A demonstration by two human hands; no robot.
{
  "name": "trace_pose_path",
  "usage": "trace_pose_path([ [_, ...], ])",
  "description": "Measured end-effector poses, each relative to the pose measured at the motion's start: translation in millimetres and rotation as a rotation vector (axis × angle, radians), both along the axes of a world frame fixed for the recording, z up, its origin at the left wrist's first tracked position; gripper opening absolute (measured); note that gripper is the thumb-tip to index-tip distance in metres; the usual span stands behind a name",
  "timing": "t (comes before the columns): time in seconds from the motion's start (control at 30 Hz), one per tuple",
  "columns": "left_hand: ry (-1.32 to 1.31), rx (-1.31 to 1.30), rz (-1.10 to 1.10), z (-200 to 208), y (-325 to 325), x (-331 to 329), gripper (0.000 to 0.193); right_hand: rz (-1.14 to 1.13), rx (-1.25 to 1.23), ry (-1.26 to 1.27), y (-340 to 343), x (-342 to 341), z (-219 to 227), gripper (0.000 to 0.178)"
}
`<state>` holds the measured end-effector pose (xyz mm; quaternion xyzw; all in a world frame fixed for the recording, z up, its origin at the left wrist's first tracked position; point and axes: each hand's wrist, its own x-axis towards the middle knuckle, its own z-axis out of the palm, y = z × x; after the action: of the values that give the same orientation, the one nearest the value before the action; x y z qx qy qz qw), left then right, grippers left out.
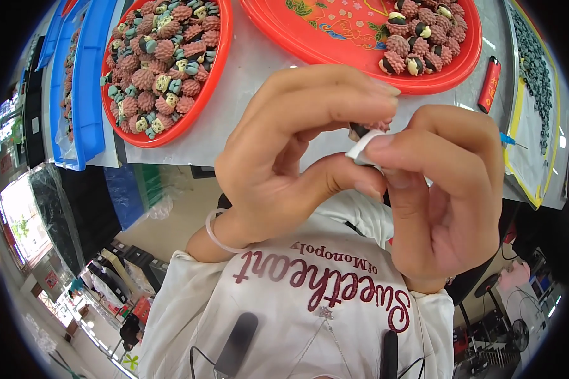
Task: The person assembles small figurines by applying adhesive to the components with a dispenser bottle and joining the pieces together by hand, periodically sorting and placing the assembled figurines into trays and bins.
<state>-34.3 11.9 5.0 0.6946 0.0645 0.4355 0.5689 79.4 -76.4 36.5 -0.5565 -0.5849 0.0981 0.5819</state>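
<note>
Over the front of the table, my left hand (278, 148) curls its fingertips and thumb around a small pink ridged piece with a dark part (358, 130), mostly hidden between the fingers. My right hand (452, 183) pinches a small white strip (362, 147) between thumb and forefinger. The strip lies against the dark underside of the piece; whether it is paper or cloth I cannot tell. Beyond my right hand, similar pink and black pieces (417, 45) with cream faces are gathered on a red patterned tray (284, 31).
At left a round red tray (219, 69) is heaped with pink pieces with grey-blue parts (161, 69). Blue bins (95, 82) stand beyond it. A red lighter-shaped object (489, 85) and a blue-hubbed needle (507, 139) lie right, near a yellow-edged sheet with small dark green pieces (537, 76).
</note>
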Motion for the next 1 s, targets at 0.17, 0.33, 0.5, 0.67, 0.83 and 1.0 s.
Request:
trace_pose_path([
  [0.17,0.046,0.279,0.068,-6.7,4.1,-2.3,0.052,-0.031,-0.036,0.009,-3.9,-2.1,-2.7,0.021],
  [0.33,0.067,0.309,0.071,-4.7,6.7,-4.3,0.051,-0.094,-0.139,0.148,-9.3,-8.4,-0.9,0.018],
  [0.5,0.014,0.344,0.042,2.5,15.6,-2.6,0.054,-0.068,-0.281,0.226,-11.1,-4.2,-13.5,0.014],
  [0.67,-0.038,0.128,0.015,-2.8,8.6,-2.4,0.056,-0.084,-0.287,0.217,-11.4,2.5,-2.9,0.012],
  [0.83,-0.077,0.015,0.015,0.0,0.0,3.0,0.056,0.006,-0.064,0.173,-7.8,1.7,0.6,0.016],
  [1.0,-0.089,-0.006,0.038,-1.9,-0.6,2.3,0.055,0.048,-0.013,0.198,-0.9,-11.1,-9.7,0.018],
])
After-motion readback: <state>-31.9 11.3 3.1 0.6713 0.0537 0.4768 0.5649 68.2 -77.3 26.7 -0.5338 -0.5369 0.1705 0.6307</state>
